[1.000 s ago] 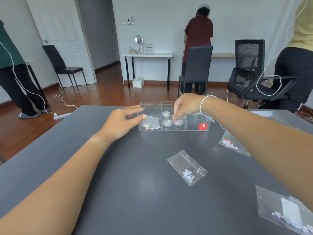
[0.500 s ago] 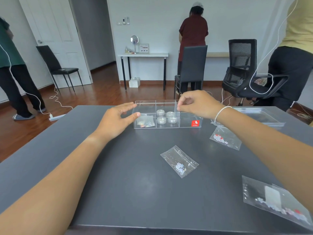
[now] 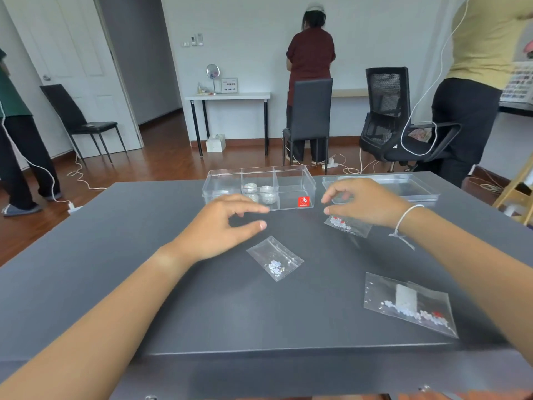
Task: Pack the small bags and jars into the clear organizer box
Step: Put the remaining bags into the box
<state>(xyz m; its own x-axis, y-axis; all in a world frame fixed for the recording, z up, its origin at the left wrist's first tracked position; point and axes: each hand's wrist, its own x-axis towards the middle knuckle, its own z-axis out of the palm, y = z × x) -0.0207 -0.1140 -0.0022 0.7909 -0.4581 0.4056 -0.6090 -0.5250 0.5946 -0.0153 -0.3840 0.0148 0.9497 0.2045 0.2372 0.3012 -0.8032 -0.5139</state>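
The clear organizer box (image 3: 294, 176) with a red label sits at the far middle of the dark table (image 3: 202, 313). Small round jars (image 3: 266, 194) stand in its middle compartment. My left hand (image 3: 219, 226) hovers open just in front of the box, hiding its left compartment front. My right hand (image 3: 363, 202) is open, fingers spread, right above a small bag with red and white beads (image 3: 350, 226). A small bag of white beads (image 3: 275, 258) lies in the middle of the table. A larger bag with beads (image 3: 409, 304) lies at the near right.
The box's clear lid (image 3: 403, 184) lies flat to the right of the box. Beyond the table stand chairs (image 3: 310, 116), a white desk, cables on the floor, and people at left, back and right. A wooden frame (image 3: 519, 194) is at the right edge.
My right hand left the jars in the box and moved right and toward me, over the red-beaded bag. My left hand drew back from the box's left side toward the middle bag.
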